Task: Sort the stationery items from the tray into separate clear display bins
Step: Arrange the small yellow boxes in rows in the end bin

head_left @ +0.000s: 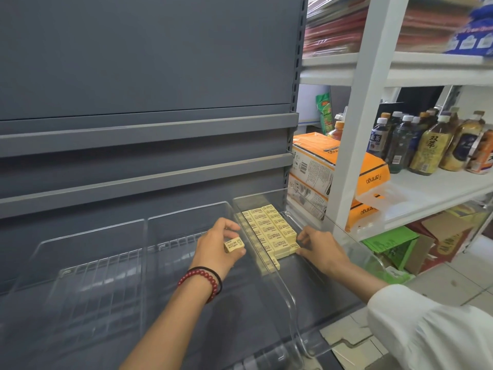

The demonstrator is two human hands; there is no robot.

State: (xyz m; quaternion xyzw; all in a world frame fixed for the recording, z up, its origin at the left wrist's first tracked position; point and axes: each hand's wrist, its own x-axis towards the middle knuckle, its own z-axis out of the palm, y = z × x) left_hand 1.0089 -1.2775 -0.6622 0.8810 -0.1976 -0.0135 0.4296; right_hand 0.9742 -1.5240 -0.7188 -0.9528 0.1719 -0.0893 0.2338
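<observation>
Grey shelf (149, 134), clear bin (289, 303) — left hand (217, 248) pinches eraser (234, 244), right hand (321, 249) grips eraser stack (272, 231)

Bead bracelet (198, 280): round, glossy, dark red beads on one string, circling the left wrist just behind the left hand (217, 245).
Black band (215, 275): thin plain black loop, touching the bead bracelet on the side nearer the hand and following the same curve.
Sleeve (432, 324): white, loose cloth with soft folds, worn on the right arm, well to the right of the bead bracelet; its rounded edge is gathered around the arm.
</observation>
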